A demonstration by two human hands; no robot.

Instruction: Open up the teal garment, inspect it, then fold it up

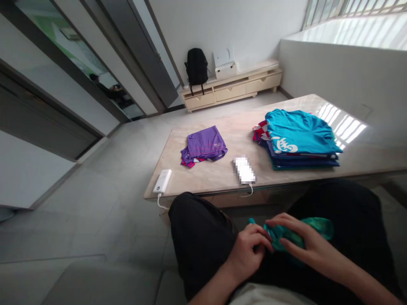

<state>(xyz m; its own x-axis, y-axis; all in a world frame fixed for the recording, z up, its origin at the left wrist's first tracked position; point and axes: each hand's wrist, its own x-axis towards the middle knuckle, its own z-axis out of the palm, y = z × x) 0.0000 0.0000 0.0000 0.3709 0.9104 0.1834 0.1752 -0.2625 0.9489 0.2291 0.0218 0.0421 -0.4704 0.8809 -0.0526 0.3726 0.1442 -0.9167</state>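
Observation:
I sit with black trousers at a low table (222,178). On my lap lies a bunched teal cloth (314,228). My left hand (249,250) is curled, its fingers pinching one end of the cloth. My right hand (302,237) lies over the cloth with its fingers pressed on it. On the table, a stack of folded shirts (299,140) with a turquoise one on top stands at the right. A smaller folded purple garment (203,146) lies at the middle left.
A white power bank (162,181) with a cable sits at the table's near left corner, a blurred phone-like device (244,170) near the front edge. Beyond stand a low wooden cabinet (232,87) with a black backpack (196,67), glass doors at left.

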